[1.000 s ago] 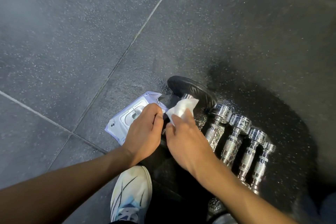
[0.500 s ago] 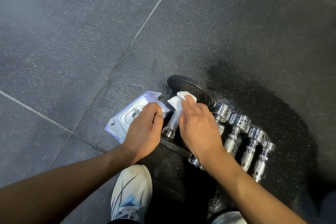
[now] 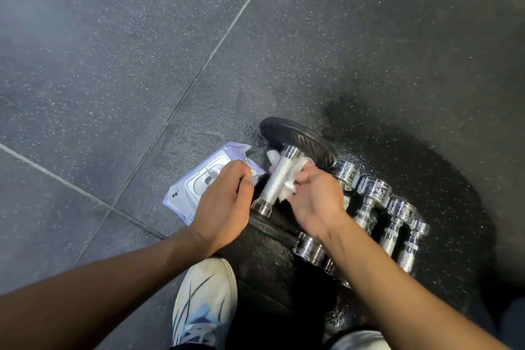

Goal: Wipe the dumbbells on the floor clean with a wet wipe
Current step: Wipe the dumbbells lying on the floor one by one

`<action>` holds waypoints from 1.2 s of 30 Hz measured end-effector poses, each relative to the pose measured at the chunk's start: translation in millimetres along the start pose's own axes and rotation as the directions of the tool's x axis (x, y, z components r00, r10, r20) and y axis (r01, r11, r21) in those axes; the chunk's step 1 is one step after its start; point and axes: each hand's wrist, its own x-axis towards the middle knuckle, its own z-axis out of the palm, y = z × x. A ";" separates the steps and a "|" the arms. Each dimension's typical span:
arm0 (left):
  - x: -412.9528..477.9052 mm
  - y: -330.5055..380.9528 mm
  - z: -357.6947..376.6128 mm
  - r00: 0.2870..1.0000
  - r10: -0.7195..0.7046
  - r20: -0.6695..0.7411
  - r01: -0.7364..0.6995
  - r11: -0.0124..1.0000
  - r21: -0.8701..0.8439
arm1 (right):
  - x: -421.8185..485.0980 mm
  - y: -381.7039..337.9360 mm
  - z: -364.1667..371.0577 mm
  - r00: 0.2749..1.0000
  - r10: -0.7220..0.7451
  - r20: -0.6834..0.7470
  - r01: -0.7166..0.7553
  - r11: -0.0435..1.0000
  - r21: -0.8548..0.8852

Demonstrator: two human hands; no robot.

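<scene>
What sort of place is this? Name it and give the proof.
Most likely a gym floor. The ground is dark speckled rubber floor tiles; a row of chrome dumbbells lies on it beside a bigger dumbbell with black weight plates, whose knurled handle the right hand wipes.

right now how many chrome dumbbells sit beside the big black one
4, in a row right of the black-plate dumbbell: nearest, second, third, outermost. The right hand hides part of the nearest.
</scene>
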 end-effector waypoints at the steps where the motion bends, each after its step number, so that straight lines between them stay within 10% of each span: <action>1: 0.0 0.0 0.1 1.000 0.003 0.001 -0.003 1.000 0.002 | 7.0 -0.7 -1.0 0.998 0.021 0.051 -0.026 0.995 0.096; 11: 0.3 2.0 1.5 1.000 0.003 -0.009 -0.003 1.000 0.001 | 20.0 -3.0 6.7 0.941 0.164 0.296 -0.222 0.960 0.172; 23: -0.3 0.7 0.0 1.000 0.013 -0.003 -0.013 1.000 -0.008 | -12.6 -2.6 -15.0 0.915 0.371 0.161 -0.311 0.900 -0.306; 31: 0.6 0.5 1.7 1.000 0.000 -0.007 0.000 1.000 -0.011 | -15.7 -27.6 0.4 0.998 0.057 -0.040 -0.065 0.971 -0.232; 36: 1.9 -1.2 2.1 1.000 -0.017 -0.018 0.017 1.000 0.002 | -6.9 -11.0 7.9 0.984 -0.167 -0.063 0.111 0.849 -0.517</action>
